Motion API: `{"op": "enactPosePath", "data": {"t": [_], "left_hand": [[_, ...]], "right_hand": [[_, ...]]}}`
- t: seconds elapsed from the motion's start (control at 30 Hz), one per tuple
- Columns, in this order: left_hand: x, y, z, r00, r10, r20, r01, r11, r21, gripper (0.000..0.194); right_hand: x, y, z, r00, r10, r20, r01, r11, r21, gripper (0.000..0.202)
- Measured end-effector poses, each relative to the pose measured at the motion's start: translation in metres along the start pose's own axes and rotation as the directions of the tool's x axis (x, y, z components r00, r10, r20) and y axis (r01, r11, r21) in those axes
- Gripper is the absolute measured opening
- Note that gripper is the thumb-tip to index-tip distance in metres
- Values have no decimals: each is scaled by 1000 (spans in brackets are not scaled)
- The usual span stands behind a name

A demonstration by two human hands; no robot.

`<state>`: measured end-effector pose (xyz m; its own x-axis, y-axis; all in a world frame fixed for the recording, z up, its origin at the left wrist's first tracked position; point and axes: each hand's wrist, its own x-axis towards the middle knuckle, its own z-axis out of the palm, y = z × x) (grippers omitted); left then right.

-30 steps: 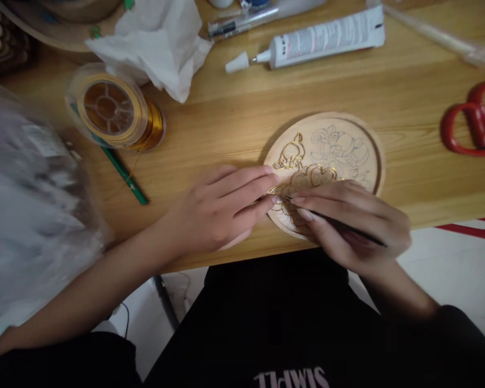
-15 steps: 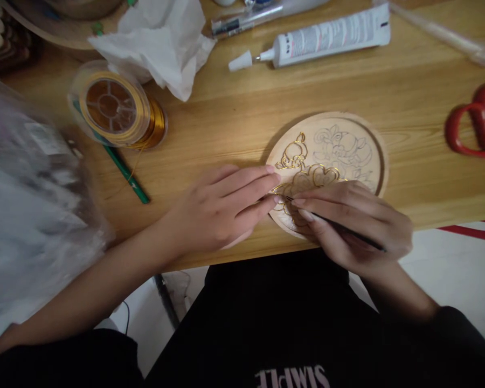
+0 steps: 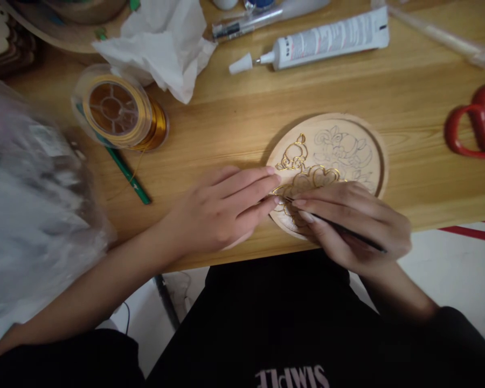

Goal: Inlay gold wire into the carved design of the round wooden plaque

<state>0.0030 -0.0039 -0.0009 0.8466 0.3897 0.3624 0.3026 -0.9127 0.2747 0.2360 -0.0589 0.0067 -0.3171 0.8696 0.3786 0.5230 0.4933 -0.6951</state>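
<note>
A round wooden plate with a raised rim lies near the table's front edge. Gold wire outlines cover its left and middle part, and bare pencil-like line drawings show at its upper right. My left hand rests at the plate's left side, fingers stretched and fingertips on the wire pattern. Pinched in my right hand are thin black tweezers, their tips on the pattern close to my left fingertips. Whether the tips hold wire is too small to tell.
A spool of gold wire stands on the left over a green pencil, beside a plastic bag. Behind are crumpled tissue, a pen and a glue tube. Red scissors lie right.
</note>
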Motion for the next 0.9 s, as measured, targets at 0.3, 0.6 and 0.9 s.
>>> {"op": "enactPosePath", "data": {"t": [0.3,0.6,0.9], "left_hand": [[-1,0,0,1000,-13,24,14,1000,-28,19],[0,0,0,1000,-7,1,7,1000,-10,15],[2,3,0,999,43,-27,-39,992,121,15]], "right_hand": [[-1,2,1,999,-31,-9,31,1000,-4,29],[0,0,1,1000,-8,-13,8,1000,-7,33],[-2,0,1,998,10,-68,-8,1000,25,37]]}}
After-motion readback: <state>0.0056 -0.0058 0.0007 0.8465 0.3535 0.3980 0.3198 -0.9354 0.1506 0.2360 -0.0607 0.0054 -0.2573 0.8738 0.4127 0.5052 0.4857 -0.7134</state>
